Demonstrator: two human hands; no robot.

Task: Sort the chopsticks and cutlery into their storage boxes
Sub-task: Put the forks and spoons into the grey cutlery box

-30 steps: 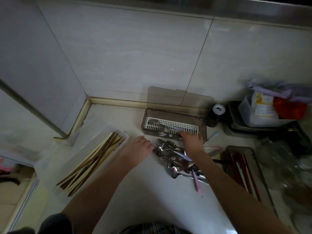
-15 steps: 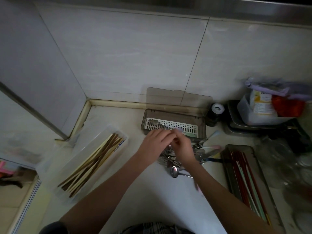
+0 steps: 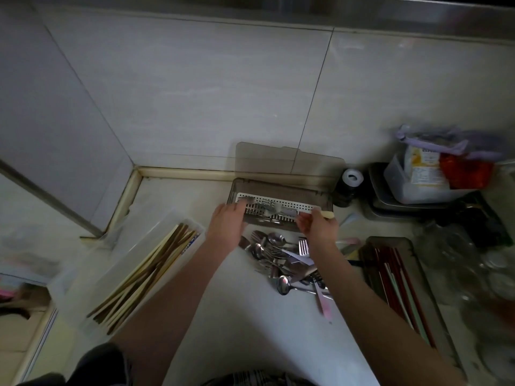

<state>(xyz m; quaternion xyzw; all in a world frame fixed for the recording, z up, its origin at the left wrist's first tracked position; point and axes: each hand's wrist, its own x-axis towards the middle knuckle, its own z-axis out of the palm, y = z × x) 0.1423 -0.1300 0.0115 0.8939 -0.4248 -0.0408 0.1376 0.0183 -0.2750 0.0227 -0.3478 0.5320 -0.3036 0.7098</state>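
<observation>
Both hands have advanced from the cutlery pile [image 3: 281, 260] mid-counter to the cutlery box [image 3: 281, 190] at the back edge. Left hand [image 3: 227, 221] steadies its near wall, fingers extended; right hand [image 3: 316, 222] pinches a pale-handled utensil [image 3: 327, 214]. Step: depositing cutlery. Next: release it on the perforated tray, return to pile.

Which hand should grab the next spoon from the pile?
Probably the left hand. Its fingers look free at the box, with spoons just below. The right hand grips a pale-handled utensil over the box.
</observation>
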